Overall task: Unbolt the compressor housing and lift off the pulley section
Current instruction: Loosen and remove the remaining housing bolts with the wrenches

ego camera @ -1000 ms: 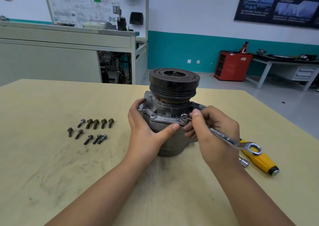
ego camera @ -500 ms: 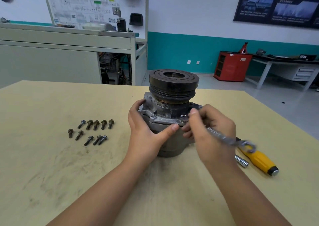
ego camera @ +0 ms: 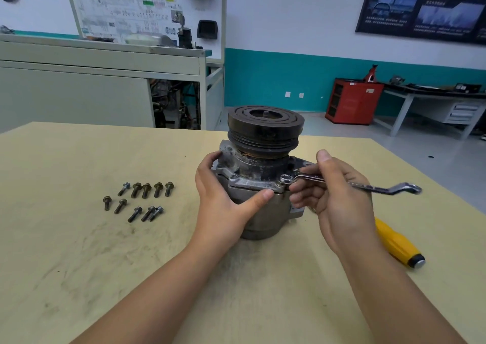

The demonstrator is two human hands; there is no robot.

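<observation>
A grey compressor point(ego camera: 259, 207) stands upright in the middle of the table, its dark grooved pulley point(ego camera: 265, 130) on top. My left hand point(ego camera: 223, 199) grips the housing from the left, thumb across the front below the flange. My right hand point(ego camera: 334, 199) holds a silver ring wrench point(ego camera: 349, 184). Its near ring sits on a flange bolt point(ego camera: 285, 179) at the front right, and the shaft points right, roughly level.
Several removed bolts point(ego camera: 139, 199) lie in two rows on the tan table point(ego camera: 79, 251), left of the compressor. A yellow-handled screwdriver point(ego camera: 397, 243) lies to the right, behind my right wrist. A workbench cabinet point(ego camera: 100, 88) stands beyond the table's far edge.
The wrench has swung counterclockwise: its free end rose from low near the screwdriver to level and further back. My right hand moved with it. My left hand stayed on the housing.
</observation>
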